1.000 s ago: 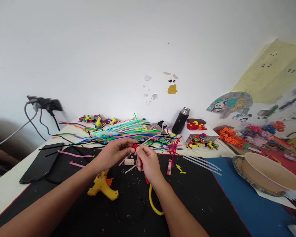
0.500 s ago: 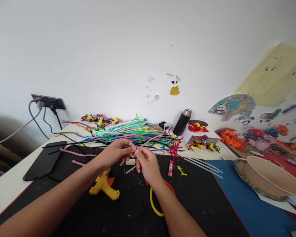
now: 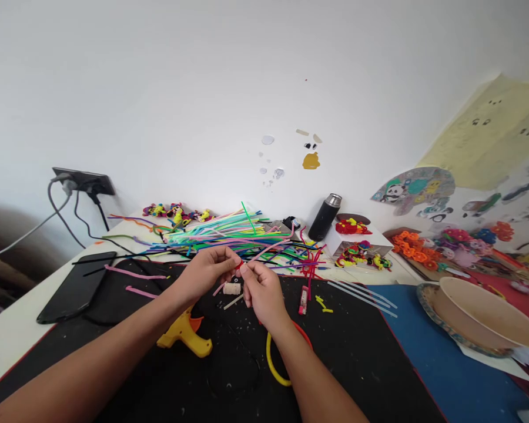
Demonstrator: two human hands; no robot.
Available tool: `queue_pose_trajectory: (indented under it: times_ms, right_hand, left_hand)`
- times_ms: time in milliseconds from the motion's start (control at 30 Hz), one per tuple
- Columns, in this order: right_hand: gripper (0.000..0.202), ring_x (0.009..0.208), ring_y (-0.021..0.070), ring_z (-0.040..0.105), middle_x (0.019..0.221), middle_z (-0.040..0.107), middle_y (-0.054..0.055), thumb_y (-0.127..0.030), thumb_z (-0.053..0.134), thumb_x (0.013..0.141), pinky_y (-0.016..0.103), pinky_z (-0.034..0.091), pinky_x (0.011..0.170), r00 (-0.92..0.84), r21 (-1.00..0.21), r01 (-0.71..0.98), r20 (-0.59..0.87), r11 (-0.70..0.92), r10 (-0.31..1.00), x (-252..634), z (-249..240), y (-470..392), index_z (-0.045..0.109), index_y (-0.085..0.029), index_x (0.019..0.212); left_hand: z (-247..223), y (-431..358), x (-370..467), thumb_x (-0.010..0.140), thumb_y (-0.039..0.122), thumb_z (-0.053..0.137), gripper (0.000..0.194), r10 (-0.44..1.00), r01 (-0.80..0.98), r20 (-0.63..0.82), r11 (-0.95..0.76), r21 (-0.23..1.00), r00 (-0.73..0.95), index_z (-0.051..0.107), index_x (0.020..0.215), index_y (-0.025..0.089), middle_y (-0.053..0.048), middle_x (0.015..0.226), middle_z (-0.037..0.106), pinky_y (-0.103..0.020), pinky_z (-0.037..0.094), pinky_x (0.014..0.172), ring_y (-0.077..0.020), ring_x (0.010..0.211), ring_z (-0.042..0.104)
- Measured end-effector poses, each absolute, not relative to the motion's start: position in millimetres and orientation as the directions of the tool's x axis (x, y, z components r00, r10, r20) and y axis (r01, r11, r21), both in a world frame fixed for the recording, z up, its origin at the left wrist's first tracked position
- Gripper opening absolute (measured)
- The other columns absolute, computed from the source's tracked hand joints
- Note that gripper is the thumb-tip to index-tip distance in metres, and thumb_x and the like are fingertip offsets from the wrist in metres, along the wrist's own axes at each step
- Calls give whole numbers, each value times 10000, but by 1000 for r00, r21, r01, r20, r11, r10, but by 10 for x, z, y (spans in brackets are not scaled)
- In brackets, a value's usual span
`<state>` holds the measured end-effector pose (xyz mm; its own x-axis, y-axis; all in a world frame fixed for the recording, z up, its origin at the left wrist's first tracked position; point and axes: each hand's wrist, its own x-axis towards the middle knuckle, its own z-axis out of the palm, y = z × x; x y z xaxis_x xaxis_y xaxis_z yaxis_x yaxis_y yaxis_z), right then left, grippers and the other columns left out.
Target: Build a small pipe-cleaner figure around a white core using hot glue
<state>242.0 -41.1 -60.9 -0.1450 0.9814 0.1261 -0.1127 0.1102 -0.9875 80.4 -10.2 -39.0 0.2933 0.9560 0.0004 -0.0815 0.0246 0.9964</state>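
My left hand point(image 3: 211, 269) and my right hand point(image 3: 262, 289) meet above the black mat, fingertips pinched together. Between them shows a small red piece point(image 3: 239, 265), which looks like a bit of pipe cleaner; the fingers hide most of it. Just below lies a pale spool-like cylinder point(image 3: 232, 288). A yellow glue gun point(image 3: 187, 333) rests beneath my left forearm. Partly covered by my right forearm is a curved yellow and red item point(image 3: 271, 361).
Behind my hands spreads a heap of coloured pipe cleaners point(image 3: 220, 235). A black flask point(image 3: 325, 217) stands by the wall. Left is a black phone point(image 3: 77, 288); right are clear glue sticks point(image 3: 364, 296) and a wide bowl point(image 3: 489, 311). Pink strips point(image 3: 134, 272) lie on the mat point(image 3: 335, 364).
The view has shifted slightly. My fingertips have moved a little apart, and more of the red piece shows between them. Both hands keep their pinch.
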Motion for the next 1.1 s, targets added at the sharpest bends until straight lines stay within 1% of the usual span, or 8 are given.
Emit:
queue_pose_trajectory:
  times_ms: [100,167,267,400,600,800,900,1100]
  right_hand:
    - [365,338,77,370,435,453,-94,-541,601,931,200,267,375,-151,-987,-94,143,130,978,2421,-626,-408,603,-197,808]
    - [357,338,77,369,432,448,-95,-530,592,940,198,267,375,-152,-987,-81,148,137,977,2419,-643,-407,614,-194,820]
    - [351,336,79,366,428,437,-96,-521,592,936,198,260,369,-152,-989,-76,138,127,979,2416,-658,-409,616,-191,818]
    - [355,341,80,373,436,448,-91,-530,592,929,196,260,370,-150,-990,-80,127,116,980,2414,-642,-417,627,-191,832]
    - [382,339,79,387,448,468,-92,-571,601,918,199,273,377,-161,-991,-96,108,93,981,2403,-633,-413,592,-204,810]
    - [378,352,76,394,482,483,-85,-568,610,913,194,286,367,-176,-992,-108,90,72,980,2388,-642,-416,594,-202,816]
    - [389,351,78,390,471,483,-84,-576,609,912,196,289,371,-171,-992,-103,89,72,981,2390,-647,-418,600,-201,813]
    - [377,349,79,400,463,490,-84,-566,612,912,197,283,376,-163,-993,-94,81,66,983,2406,-640,-418,605,-201,816]
  left_hand:
    - [-361,-114,829,750,451,828,348,956,-135,-28,70,988,291,643,710,159,7,629,631,-208,360,478,-90,502,492]
    - [-336,-121,839,737,464,831,362,960,-109,-23,55,993,280,636,690,162,14,602,611,-214,354,476,-93,492,481]
    - [-317,-125,843,748,480,822,358,966,-36,12,-3,999,260,653,713,166,15,605,611,-220,369,494,-103,510,497]
    - [-345,-112,843,746,484,814,355,960,-87,2,23,996,281,655,711,169,14,613,616,-224,373,505,-102,510,489]
    - [-356,-110,842,756,501,815,376,963,-52,7,7,999,269,653,723,163,7,628,610,-221,384,518,-106,531,496]
    - [-354,-116,834,760,464,832,350,967,-138,-17,54,989,254,642,743,170,4,636,634,-214,395,507,-103,525,504]
    - [-364,-103,822,770,457,830,347,963,-147,-27,69,987,268,641,745,167,3,638,633,-216,402,514,-103,524,508]
    - [-380,-77,795,737,443,867,354,966,-165,-35,80,983,257,653,747,161,14,646,628,-210,404,536,-94,539,510]
